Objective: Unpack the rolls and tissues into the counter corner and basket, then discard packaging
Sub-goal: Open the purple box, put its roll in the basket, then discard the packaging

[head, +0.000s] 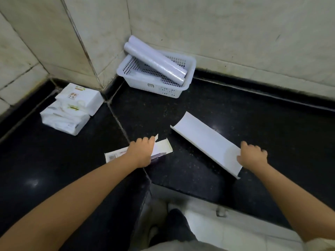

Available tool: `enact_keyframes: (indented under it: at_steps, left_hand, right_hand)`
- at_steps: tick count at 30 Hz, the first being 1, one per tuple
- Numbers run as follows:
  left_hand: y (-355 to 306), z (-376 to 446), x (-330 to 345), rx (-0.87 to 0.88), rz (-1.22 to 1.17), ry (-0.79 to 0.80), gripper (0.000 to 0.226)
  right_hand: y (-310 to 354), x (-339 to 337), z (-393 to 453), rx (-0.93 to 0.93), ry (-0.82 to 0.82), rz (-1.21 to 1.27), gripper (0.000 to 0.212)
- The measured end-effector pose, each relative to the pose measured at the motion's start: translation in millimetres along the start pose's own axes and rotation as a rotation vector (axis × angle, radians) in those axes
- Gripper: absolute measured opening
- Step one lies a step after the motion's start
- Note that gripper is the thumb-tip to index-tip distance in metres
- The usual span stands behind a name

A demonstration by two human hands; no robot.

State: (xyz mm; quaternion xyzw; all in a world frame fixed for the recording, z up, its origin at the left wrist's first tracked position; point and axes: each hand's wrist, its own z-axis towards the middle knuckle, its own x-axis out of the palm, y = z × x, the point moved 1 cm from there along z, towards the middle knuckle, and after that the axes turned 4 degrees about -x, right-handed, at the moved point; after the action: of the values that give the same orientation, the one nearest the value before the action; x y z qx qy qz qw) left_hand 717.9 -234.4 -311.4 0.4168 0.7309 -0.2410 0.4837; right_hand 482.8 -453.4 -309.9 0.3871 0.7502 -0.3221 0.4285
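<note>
- Up in the corner of the black table (235,113), against the tiled walls, sits the white basket (163,84).
- Two rolls (155,60) lie side by side across the basket, their far ends propped over its back-left rim, their near ends resting by its right wall.
- Well left of the basket, past the wall's jutting edge, two tissue packs (72,107) lie touching, one partly on the other.
- Nearer than the basket and to its right lies a white curved card tray (204,142), open side up; the right hand (252,156) grips its near end, thumb on the inner face and fingers over the edge.
- Nearer than the basket and slightly left, a flattened box (161,148) rests on the table; the left hand (143,151) is closed on it, fingers curled over its far edge.
</note>
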Motion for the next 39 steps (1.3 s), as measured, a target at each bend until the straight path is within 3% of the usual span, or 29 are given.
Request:
enact_keyframes:
  at_steps: [3, 6, 10, 12, 16, 24, 28, 33, 36, 39]
  left_hand:
    - [-19.0, 1.8, -5.6, -0.006, -0.026, -0.067, 0.066]
    - [-51.0, 4.7, -22.6, 0.041, -0.037, -0.172, 0.061]
    - [-108.9, 12.8, -60.8, 0.12, -0.053, -0.289, 0.064]
    - [-148.9, 17.5, -80.3, 0.17, -0.091, -0.313, 0.067]
    - [-254.3, 17.8, -93.8, 0.275, -0.222, -0.32, 0.062]
    - [-446.9, 14.0, -66.3, 0.454, -0.203, -0.226, 0.063]
    - [-486.6, 12.1, -50.7, 0.431, -0.187, -0.193, 0.058]
    - [-508.9, 12.5, -44.8, 0.435, -0.093, -0.158, 0.05]
    - [-503.7, 16.9, -37.6, 0.439, -0.031, -0.087, 0.055]
    - [-495.7, 18.5, -33.8, 0.447, -0.005, -0.015, 0.062]
  right_hand:
    - [-13.8, 12.6, -14.0, 0.017, -0.041, 0.11, 0.026]
    - [-26.2, 10.6, -23.9, 0.042, -0.091, 0.335, 0.019]
    - [-66.2, -8.1, -33.8, 0.011, -0.266, 0.56, 0.034]
    - [-102.5, -17.2, -39.5, 0.008, -0.356, 0.649, 0.04]
    - [-199.5, -11.2, -57.4, 0.084, -0.496, 0.834, 0.024]
    - [-366.9, 61.2, -93.1, 0.426, -0.497, 1.113, 0.012]
    - [-390.4, 91.7, -98.5, 0.476, -0.514, 1.155, 0.012]
    - [-401.1, 109.7, -92.6, 0.66, -0.696, 1.128, 0.01]
    - [-403.2, 119.8, -84.4, 0.723, -0.612, 1.261, 0.012]
    - [-400.3, 126.0, -79.4, 0.702, -0.57, 1.411, 0.034]
